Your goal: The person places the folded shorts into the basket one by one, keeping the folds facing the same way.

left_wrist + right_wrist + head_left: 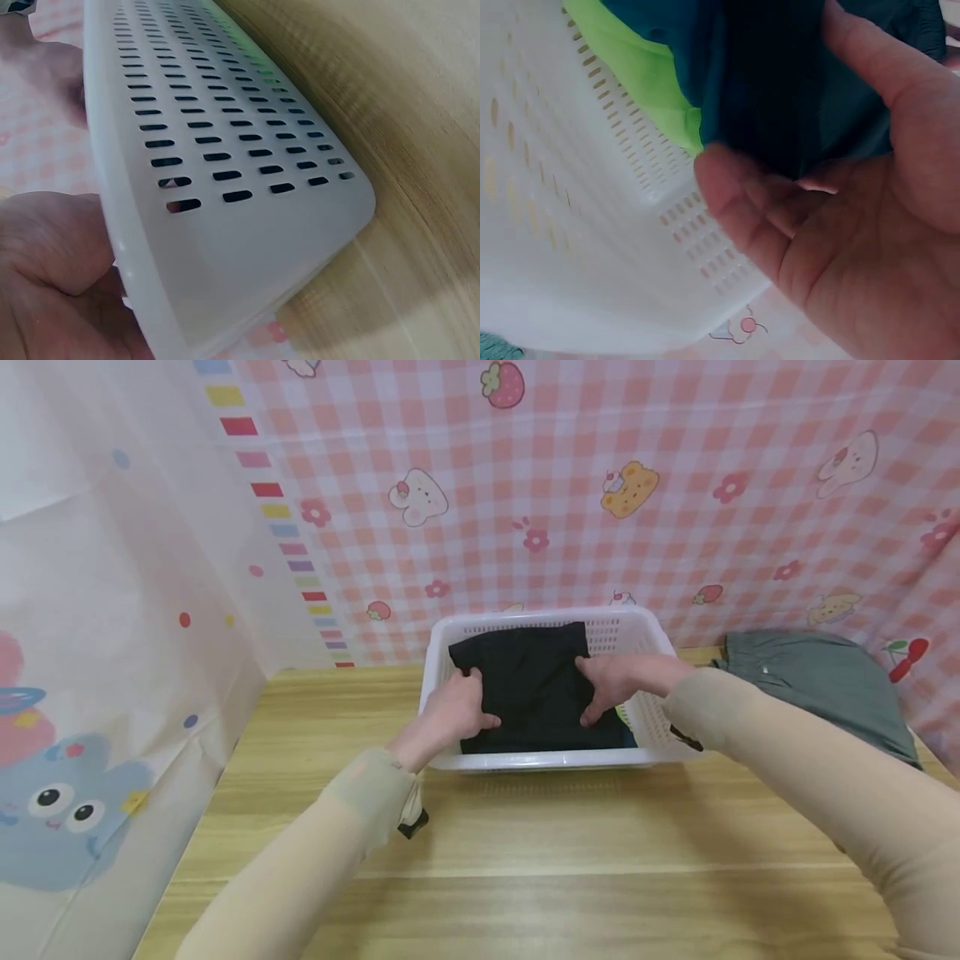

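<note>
A folded black garment lies in a white plastic basket at the back of the table. My left hand holds its left side, thumb on top; the other fingers are partly hidden. In the left wrist view that hand reaches in past the basket's rim. On the opposite side my right hand grips the garment's edge. The right wrist view has the thumb on one face of the dark cloth and the curled fingers at its edge. Lime-green cloth and blue cloth show beside it.
A grey-green garment with a gathered edge lies on the table right of the basket, beside my right forearm. The wooden table extends in front. A pink checked curtain hangs close behind the basket, and a white printed one hangs at left.
</note>
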The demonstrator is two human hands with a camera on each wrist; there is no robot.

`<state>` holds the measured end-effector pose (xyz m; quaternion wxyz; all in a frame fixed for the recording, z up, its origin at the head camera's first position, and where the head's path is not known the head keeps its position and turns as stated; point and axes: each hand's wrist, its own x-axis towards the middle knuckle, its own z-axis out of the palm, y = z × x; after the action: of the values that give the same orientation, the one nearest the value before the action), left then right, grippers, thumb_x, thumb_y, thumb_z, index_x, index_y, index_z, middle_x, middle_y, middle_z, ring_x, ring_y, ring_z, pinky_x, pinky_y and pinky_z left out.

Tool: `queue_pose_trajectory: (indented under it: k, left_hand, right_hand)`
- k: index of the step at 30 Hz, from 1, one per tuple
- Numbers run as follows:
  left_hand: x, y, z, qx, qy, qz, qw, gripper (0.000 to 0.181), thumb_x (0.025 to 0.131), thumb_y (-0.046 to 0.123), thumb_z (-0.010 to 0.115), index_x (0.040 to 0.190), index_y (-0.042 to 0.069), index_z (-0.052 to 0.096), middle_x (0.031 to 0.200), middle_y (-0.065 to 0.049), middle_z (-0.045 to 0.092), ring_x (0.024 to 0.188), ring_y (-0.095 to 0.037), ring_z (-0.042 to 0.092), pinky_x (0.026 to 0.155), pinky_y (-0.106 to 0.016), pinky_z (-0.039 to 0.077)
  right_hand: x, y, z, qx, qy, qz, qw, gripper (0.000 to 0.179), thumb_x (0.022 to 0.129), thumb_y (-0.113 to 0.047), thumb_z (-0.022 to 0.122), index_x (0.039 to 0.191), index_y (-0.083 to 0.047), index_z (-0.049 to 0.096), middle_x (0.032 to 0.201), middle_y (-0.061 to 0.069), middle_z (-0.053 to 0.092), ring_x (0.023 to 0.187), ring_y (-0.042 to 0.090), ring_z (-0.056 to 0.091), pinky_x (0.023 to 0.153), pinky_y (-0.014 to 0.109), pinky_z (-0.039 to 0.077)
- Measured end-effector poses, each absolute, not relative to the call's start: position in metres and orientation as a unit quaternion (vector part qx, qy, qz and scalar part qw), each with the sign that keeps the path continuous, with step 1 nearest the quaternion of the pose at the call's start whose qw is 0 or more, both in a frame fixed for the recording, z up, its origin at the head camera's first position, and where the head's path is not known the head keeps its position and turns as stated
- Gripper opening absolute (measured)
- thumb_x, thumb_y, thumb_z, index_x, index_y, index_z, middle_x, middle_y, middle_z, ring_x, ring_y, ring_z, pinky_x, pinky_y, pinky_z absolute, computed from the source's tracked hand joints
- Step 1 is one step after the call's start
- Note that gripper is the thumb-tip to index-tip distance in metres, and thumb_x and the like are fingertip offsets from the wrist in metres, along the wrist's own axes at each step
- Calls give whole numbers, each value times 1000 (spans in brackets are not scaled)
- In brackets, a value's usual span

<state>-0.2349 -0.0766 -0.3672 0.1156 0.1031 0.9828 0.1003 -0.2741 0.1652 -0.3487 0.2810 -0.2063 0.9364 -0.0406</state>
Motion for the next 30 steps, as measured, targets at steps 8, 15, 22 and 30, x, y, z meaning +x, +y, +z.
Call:
queue_pose_trajectory:
  k: [8, 15, 22, 30]
  left_hand:
    - [-225, -79, -366, 118, 984, 125, 53, 89, 97, 39, 76, 162, -3, 32, 167, -30, 35, 155, -44, 37, 117, -50, 51]
    - [-219, -81, -370, 131, 977, 169, 19, 87, 102, 45, 68, 164, -1, 28, 174, -29, 20, 163, -48, 20, 123, -53, 44]
    - [-215, -76, -372, 159, 961, 227, 7, 86, 105, 49, 61, 167, 2, 23, 175, -27, 18, 164, -47, 16, 136, -52, 21]
    - [-205, -60, -372, 170, 948, 268, -5, 87, 104, 53, 60, 169, 11, 22, 178, -17, 16, 166, -40, 16, 133, -56, 26]
  right_hand:
    - [-260, 178, -340, -203, 951, -56, 225, 105, 95, -40, 77, 161, 15, 18, 165, 41, 27, 155, 53, 33, 128, 61, 31]
    - [-247, 195, -339, -238, 954, -73, 167, 102, 96, -47, 73, 161, 14, 23, 162, 41, 33, 150, 54, 40, 122, 63, 38]
    - [-234, 212, -345, -234, 958, -112, 122, 97, 98, -52, 69, 163, 6, 26, 169, 33, 28, 154, 51, 34, 123, 64, 37]
    - [-216, 230, -347, -236, 960, -130, 74, 95, 100, -56, 66, 165, 0, 27, 171, 28, 27, 157, 49, 31, 122, 65, 37]
